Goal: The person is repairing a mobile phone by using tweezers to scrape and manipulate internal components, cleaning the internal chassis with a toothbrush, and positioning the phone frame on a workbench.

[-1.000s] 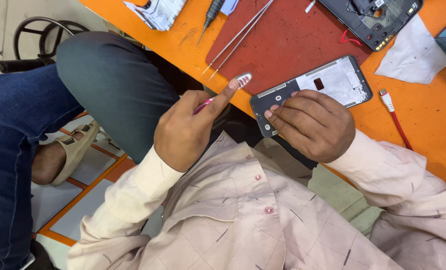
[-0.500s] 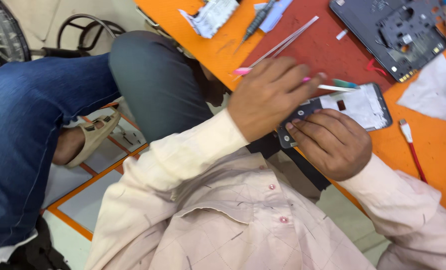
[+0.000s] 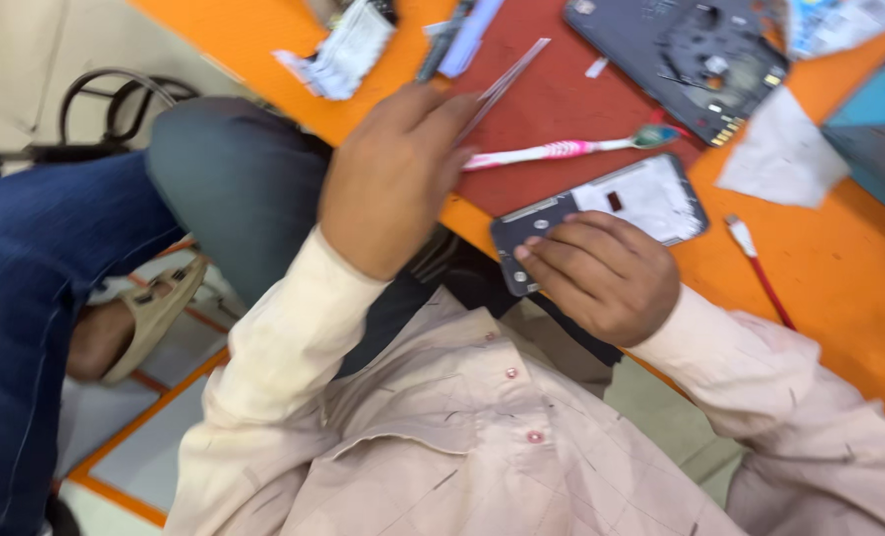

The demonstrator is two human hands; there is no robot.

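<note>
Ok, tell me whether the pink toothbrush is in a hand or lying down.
Lying down: the pink toothbrush rests flat on the red mat, free of both hands; the left hand reaches for the tweezers.

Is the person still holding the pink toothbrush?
No, the pink toothbrush lies on the red mat, and the left hand touches the tweezers instead.

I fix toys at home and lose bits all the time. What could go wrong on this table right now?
1. The phone frame pokes past the orange table edge, pinned only by the right hand; it might slip off.
2. The left hand reaches for the tweezers; their pointed tips could prick a finger.
3. The toothbrush lies loose near the frame and might get knocked.
</note>
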